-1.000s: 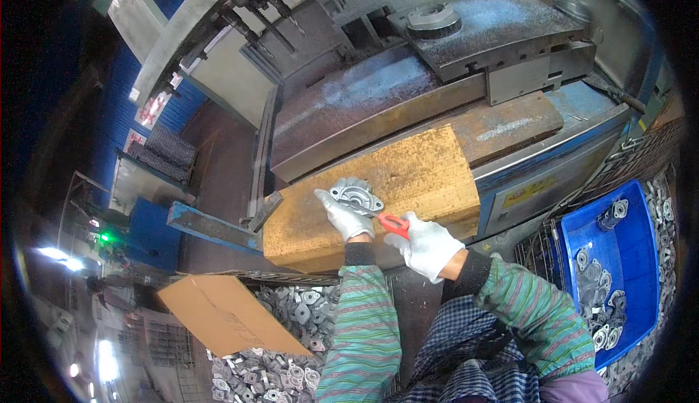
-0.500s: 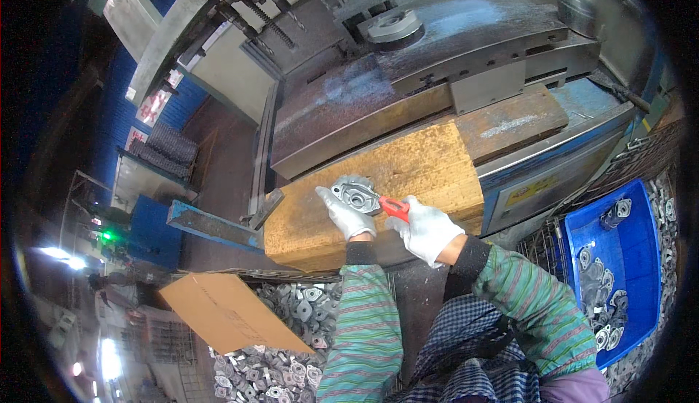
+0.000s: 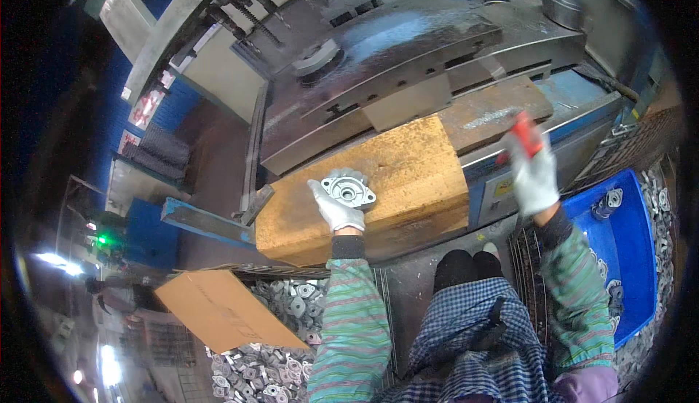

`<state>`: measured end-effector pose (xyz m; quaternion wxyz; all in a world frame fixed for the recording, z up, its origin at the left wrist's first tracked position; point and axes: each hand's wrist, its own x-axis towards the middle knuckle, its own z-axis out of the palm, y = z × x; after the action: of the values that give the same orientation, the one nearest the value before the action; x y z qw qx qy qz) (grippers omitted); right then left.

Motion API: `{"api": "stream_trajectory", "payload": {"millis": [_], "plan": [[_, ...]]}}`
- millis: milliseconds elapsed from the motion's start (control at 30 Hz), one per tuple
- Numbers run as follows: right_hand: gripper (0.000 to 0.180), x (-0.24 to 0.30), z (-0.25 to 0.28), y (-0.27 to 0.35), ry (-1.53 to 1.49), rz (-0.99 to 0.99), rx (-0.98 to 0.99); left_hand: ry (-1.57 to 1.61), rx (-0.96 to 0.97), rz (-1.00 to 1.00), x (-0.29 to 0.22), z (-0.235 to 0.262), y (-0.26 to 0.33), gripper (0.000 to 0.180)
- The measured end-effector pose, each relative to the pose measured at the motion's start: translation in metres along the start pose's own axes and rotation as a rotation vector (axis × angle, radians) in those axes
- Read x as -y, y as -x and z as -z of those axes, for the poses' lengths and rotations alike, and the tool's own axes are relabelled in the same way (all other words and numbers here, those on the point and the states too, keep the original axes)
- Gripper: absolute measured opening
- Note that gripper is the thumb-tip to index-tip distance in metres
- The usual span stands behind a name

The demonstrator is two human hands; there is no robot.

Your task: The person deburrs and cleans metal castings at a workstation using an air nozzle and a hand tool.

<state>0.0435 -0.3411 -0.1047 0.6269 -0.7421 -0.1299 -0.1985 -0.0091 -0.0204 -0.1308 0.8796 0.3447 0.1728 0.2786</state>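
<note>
One silvery, round-hollowed casting point(image 3: 348, 191) has two holed ears

Cardboard point(image 3: 226, 312) slants below a blue box point(image 3: 149, 234), possibly metal.

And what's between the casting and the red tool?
In the head view, from casting to red tool: the block, then the machine's edge.

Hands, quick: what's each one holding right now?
Left hand: holding a two-eared metal casting.
Right hand: closed around a red-handled tool, blurred.
</note>
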Motion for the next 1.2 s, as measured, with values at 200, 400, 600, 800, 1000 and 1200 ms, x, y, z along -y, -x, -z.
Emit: {"api": "stream_trajectory", "payload": {"millis": [200,400,600,800,1000,1200], "plan": [[0.041,-0.11,0.079,-0.09,0.019,-0.112,-0.473,0.131,0.165,0.316,0.032,-0.044,0.043,0.062],[0.054,-0.125,0.084,-0.054,-0.075,-0.339,-0.502,0.139,0.297,0.412,0.033,-0.075,0.08,0.058],[0.049,-0.07,0.075,0.047,0.0,-0.371,-0.182,0.074,0.326,0.516,0.063,-0.113,0.109,0.053],[0.046,0.006,0.073,0.085,-0.822,-0.893,0.51,0.155,0.58,0.776,0.13,-0.149,0.143,0.049],[0.04,-0.023,0.13,0.095,-0.753,-0.95,0.211,-0.523,0.756,0.383,0.186,-0.164,0.15,0.043],[0.029,-0.122,0.218,0.125,-0.669,-0.974,-0.532,-1.392,0.837,-0.784,0.217,-0.184,0.105,0.029]]}}
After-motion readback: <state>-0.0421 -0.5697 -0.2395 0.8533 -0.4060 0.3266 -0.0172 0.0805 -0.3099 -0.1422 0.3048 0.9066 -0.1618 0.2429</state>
